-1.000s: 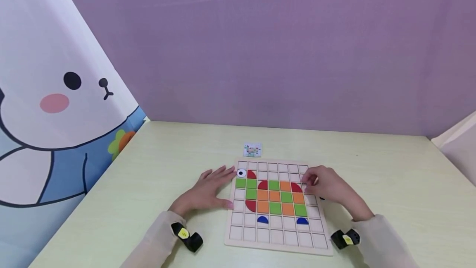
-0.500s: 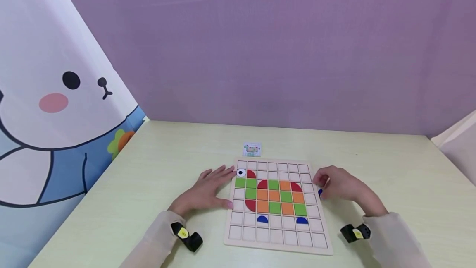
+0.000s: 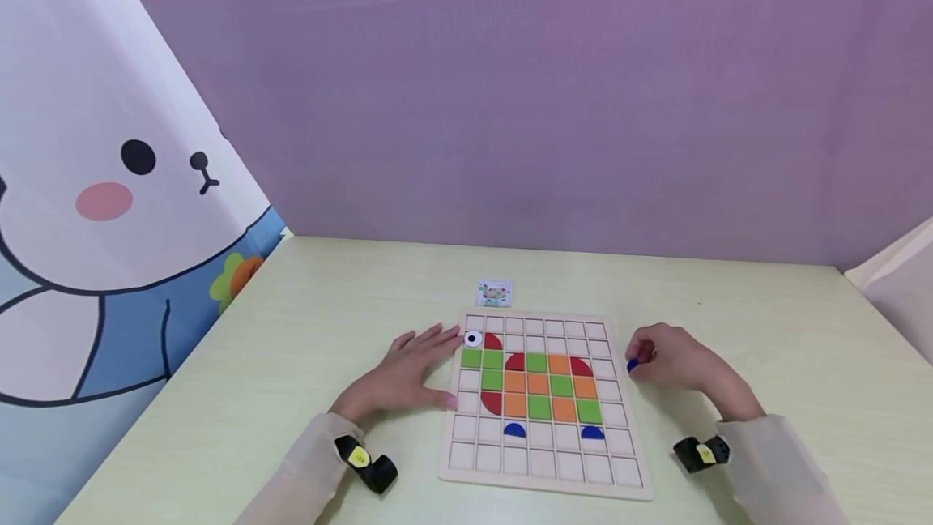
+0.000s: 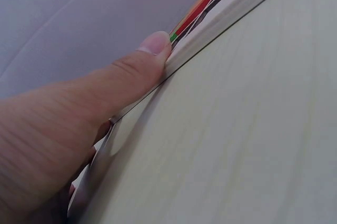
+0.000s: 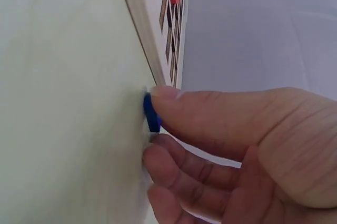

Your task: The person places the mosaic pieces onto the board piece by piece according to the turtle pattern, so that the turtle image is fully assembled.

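Note:
A wooden grid board (image 3: 550, 486) lies on the table, with green, orange and red tiles forming an animal shape and two blue half-round tiles below it. A round eye tile (image 3: 473, 339) sits near its upper left corner. My left hand (image 3: 401, 375) rests at the board's left edge, fingers spread and thumb (image 4: 131, 71) touching the rim. Just off the right edge, my right hand (image 3: 670, 359) pinches a small blue tile (image 5: 151, 113) between thumb and fingers, close to the tabletop. The fingers partly hide this tile's shape.
A small printed card (image 3: 495, 292) with a coloured picture lies behind the board. A purple cloth panel (image 3: 554, 104) stands at the table's back, and a cartoon-printed cloth (image 3: 66, 128) hangs on the left.
My right hand has moved rightward from above the board's right columns to the table beside it. A blue tile there is now between its fingers. The left hand has stayed in place.

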Motion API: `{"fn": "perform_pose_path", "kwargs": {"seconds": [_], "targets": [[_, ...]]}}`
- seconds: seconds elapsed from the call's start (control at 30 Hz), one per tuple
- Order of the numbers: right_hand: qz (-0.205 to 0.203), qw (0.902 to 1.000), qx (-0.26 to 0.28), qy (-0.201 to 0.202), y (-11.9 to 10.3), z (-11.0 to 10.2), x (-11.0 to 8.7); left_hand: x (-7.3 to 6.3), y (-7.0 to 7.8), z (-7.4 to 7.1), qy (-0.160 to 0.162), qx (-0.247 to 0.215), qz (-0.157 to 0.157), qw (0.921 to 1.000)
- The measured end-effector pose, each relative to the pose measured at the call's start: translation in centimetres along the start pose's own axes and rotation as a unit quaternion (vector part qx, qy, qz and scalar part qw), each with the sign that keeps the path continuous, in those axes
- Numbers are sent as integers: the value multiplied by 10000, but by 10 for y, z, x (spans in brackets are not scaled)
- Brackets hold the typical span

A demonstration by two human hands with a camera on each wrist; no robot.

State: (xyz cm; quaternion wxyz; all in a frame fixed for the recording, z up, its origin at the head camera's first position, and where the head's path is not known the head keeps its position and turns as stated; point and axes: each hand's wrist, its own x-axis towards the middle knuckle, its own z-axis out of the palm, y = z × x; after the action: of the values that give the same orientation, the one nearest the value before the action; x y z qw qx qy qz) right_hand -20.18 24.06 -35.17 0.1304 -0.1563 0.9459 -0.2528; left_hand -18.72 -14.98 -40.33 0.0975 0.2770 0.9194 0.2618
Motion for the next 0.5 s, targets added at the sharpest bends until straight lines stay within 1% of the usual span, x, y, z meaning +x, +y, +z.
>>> {"fn": "perform_pose_path", "kwargs": {"seconds": [0.17,0.23,0.43,0.5], "targets": [[-260,9996,52,-115,1,-3,-1,0,-1,1,15,67,-1,10000],[-306,9995,39,-106,2,-3,0,0,0,1,24,75,-2,10000],[-44,10000,-58,12,3,0,1,0,0,1,27,58,-7,10000],[-19,9999,-139,50,4,1,1,0,-1,1,39,65,14,10000]]}}
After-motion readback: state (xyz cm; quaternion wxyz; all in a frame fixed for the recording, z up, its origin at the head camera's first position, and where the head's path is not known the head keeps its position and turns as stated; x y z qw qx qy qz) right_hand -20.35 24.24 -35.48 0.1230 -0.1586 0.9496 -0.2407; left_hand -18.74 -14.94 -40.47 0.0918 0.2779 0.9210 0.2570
